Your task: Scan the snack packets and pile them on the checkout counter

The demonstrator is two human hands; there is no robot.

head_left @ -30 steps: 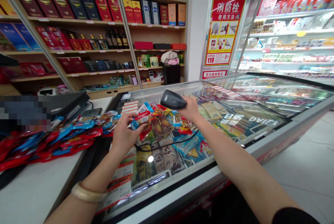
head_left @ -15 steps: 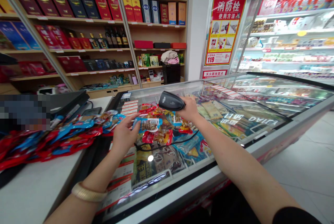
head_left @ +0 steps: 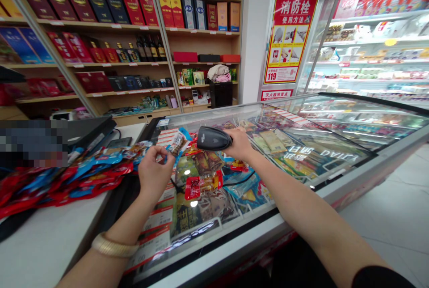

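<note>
Between the fingertips of my left hand (head_left: 156, 167) is a small blue snack packet (head_left: 179, 142), tilted up off the glass. My right hand (head_left: 237, 145) is wrapped round a black barcode scanner (head_left: 212, 138), whose head points left toward the packet. Below them, a red snack packet (head_left: 203, 184) lies on the freezer's glass lid. More red packets (head_left: 239, 165) lie on the glass under and beside my right hand, partly hidden by it. The scanner's black cable (head_left: 239, 183) trails across the lid.
A pile of red and blue snack packets (head_left: 77, 171) covers part of the white counter (head_left: 50, 243) at left. The glass-topped freezer (head_left: 321, 140) stretches to the right. Shelves of boxes and bottles (head_left: 149, 47) stand behind; a lit display fridge (head_left: 375, 51) is at far right.
My left hand has lifted the blue packet from the glass and tilted it upright. The scanner in my right hand has shifted slightly left and down.
</note>
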